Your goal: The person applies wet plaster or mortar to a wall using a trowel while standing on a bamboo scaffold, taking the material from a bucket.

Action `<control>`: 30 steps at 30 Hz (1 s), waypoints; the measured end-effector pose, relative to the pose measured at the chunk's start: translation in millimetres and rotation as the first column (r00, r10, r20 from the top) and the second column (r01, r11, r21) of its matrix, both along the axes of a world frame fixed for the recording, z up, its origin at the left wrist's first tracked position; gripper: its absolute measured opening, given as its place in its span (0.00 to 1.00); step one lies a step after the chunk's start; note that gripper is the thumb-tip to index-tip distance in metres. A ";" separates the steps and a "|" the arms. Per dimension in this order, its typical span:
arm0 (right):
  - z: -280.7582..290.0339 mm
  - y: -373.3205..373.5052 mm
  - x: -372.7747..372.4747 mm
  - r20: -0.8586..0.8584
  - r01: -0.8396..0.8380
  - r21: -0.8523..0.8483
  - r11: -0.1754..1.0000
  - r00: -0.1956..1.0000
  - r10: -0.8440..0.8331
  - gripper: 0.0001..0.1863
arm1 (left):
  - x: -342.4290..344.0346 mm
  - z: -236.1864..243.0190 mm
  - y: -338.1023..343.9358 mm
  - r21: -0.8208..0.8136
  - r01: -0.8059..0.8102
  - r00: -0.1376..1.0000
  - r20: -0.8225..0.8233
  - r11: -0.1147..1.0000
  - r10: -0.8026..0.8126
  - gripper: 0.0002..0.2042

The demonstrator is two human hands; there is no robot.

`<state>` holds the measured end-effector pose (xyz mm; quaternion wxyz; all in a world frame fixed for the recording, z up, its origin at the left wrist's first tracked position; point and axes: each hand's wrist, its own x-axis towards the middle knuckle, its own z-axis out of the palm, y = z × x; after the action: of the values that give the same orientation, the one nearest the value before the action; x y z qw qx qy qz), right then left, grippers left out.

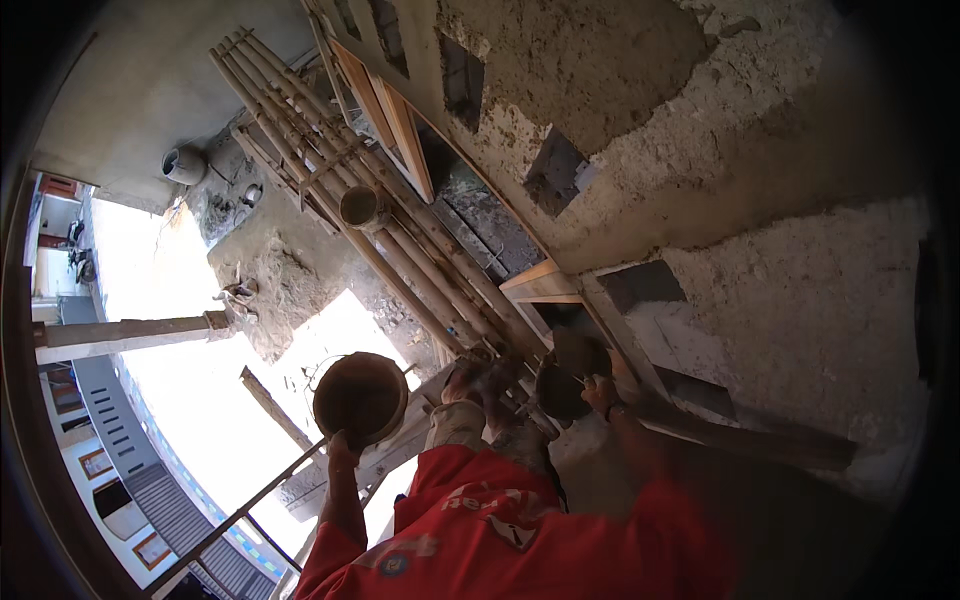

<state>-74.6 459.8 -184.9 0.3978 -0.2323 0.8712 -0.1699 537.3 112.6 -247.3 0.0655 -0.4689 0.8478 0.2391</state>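
Observation:
My left hand (346, 450) is closed on the near rim of a brown bucket (360, 398), held out to the left with its mouth facing up. A dark interior shows; what it holds is too dim to tell. On the right, my right hand (601, 394) is closed at the edge of a brown, rounded piece (583, 355), whose kind I cannot make out. Just beside and below that piece is a dark bucket (560, 393). My feet (462, 385) stand on bamboo poles (420, 270) between the two hands.
Another bucket (363, 207) stands farther along the poles. The partly plastered wall (720, 290) rises on the right, with dark openings and a wooden frame (410, 140). Down on the left are a sand heap (275, 290), a pale container (184, 165) and a beam (130, 335).

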 end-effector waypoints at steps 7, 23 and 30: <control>-64.1 49.1 -7.7 -0.140 -0.171 0.203 0.964 0.969 0.202 0.19 | -51.1 67.8 31.3 0.204 -0.276 0.961 0.070 0.939 0.267 0.21; -19.5 36.4 -16.6 -0.110 -0.704 0.441 0.557 0.573 0.812 0.22 | -67.9 85.7 78.2 0.329 -0.468 0.869 0.000 0.820 0.495 0.20; -36.9 -1.5 -12.8 0.095 -0.355 0.117 0.928 0.934 0.345 0.18 | -42.9 57.9 110.2 0.208 -0.518 0.828 -0.120 0.829 0.548 0.17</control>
<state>-87.4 458.3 -221.9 0.4676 -0.3507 0.8101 -0.0464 494.3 222.9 -189.4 -0.0397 -0.6574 0.6619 0.3580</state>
